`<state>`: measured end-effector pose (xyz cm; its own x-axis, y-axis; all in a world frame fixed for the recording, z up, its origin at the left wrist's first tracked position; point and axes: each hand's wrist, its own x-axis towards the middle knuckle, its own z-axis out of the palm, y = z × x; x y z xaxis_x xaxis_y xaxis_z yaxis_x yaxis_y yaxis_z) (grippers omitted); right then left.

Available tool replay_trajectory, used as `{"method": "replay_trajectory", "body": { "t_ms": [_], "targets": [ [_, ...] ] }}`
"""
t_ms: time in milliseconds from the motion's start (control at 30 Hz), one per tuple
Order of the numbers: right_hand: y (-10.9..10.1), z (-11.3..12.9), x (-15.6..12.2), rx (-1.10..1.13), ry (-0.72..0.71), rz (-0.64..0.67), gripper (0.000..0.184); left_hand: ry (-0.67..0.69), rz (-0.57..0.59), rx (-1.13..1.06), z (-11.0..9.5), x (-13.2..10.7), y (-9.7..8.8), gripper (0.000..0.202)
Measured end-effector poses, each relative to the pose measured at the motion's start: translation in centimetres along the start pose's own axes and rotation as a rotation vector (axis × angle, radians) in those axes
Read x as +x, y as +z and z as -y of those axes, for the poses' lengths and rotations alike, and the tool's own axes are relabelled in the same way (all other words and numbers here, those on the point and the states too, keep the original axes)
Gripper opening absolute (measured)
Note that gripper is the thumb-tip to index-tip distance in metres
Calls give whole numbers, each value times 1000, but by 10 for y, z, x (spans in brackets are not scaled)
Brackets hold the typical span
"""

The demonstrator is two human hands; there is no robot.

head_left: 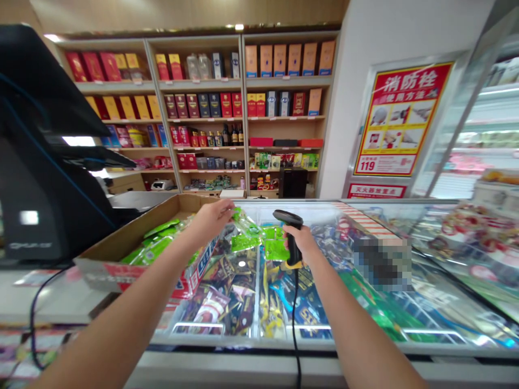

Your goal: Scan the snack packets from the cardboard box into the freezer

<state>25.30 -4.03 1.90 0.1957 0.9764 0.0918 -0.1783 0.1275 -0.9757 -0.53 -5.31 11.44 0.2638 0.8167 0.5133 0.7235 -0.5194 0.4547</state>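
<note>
My right hand (302, 241) is wrapped round the grip of a black barcode scanner (292, 220), whose cable hangs down over the counter's front. Between the fingers of my left hand (215, 216) is the end of a green snack packet (247, 223), partly clear and slightly blurred. More green packets (275, 244) lie on the glass top just left of the scanner. Below my left forearm stands an open cardboard box (121, 221) with several green packets (156, 243) inside; the forearm hides part of it.
Under the glass counter top (259, 324) are many packaged goods. A black checkout terminal (48, 162) rises at the left, with a cable below it. Shelves of boxes (203, 105) line the back wall. A blurred-out patch (383, 265) covers something dark at the right.
</note>
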Motion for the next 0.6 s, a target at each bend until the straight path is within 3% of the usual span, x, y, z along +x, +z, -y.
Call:
{"method": "replay_trajectory", "body": {
  "t_ms": [133,200,267,300,433,600],
  "targets": [
    [0,2,-1,-17,9,-8,18,-33,-54,-131,15,2,54,43],
    [1,3,-1,-27,15,-6,19,-11,-98,-155,23,0,78,33],
    [1,3,-1,-33,19,-2,20,28,-156,-220,31,-2,97,10],
    [1,2,-1,-33,20,-1,20,31,-193,-266,36,-3,104,3],
    [1,-1,0,-29,10,25,18,-122,-370,-577,55,-4,122,31],
    [0,-3,-4,-31,8,168,22,-420,-462,-1105,74,-4,137,17]
  ]
}}
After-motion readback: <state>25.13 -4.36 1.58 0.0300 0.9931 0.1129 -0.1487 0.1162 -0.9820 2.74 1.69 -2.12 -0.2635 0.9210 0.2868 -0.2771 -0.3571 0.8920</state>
